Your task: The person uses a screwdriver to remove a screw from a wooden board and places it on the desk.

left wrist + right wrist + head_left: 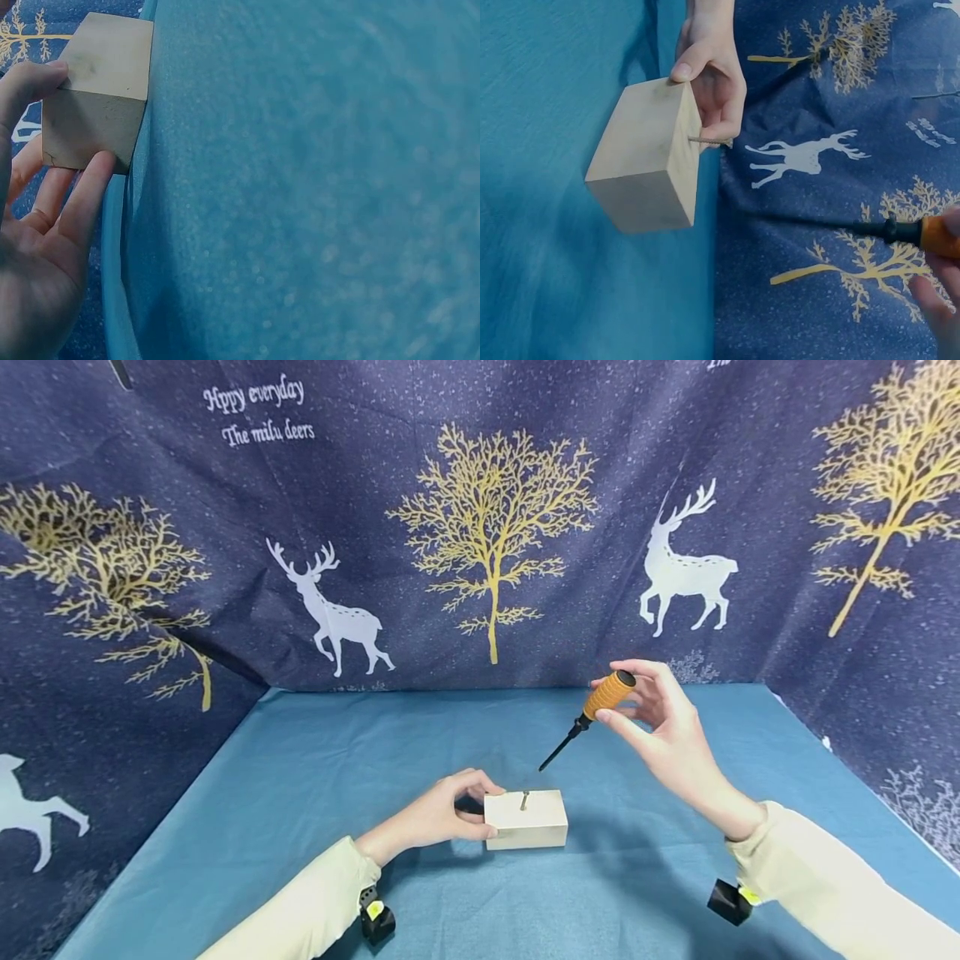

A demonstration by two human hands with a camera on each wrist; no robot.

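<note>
A pale wooden block (527, 835) lies on the blue cloth, with a screw (524, 800) standing up from its top face. My left hand (442, 810) grips the block's left end, thumb on the near side and fingers at the back; the left wrist view shows the thumb and fingertips on the wooden block (97, 127). Up and to the right, my right hand (667, 735) holds a screwdriver (609, 693) by its orange handle. Its black shaft slants down toward the block, the tip apart from the screw (711, 140).
Blue cloth (337, 760) covers the table. Behind it hangs a dark blue curtain (420, 610) printed with white deer and golden trees. A black wrist camera (377, 922) sits at the left cuff, and another camera (729, 902) at the right cuff.
</note>
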